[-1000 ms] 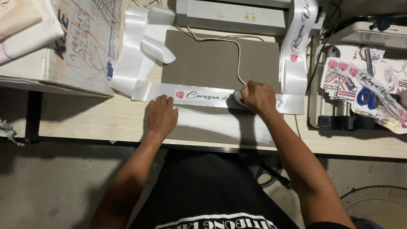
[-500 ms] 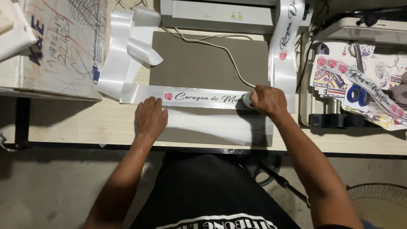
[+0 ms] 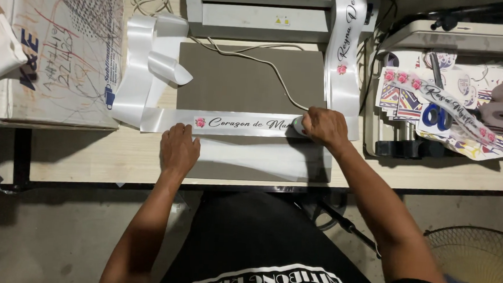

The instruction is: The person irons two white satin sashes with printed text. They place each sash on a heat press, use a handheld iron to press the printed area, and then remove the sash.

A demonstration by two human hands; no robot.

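- Overhead, 2 hands are working well apart on a white satin ribbon lying across the grey press pad.
- Left hand is pressing flat at its lower edge.
- Right hand is closing over a small, possibly corded, tool.

Two hands, three printed ribbons, one grey mat, one white cable.

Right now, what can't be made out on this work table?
- Head view: the small pale corded tool is mostly covered by the right hand.
- The end of the white satin ribbon's print lies under that hand.
- The grey press machine is cut off by the top edge.
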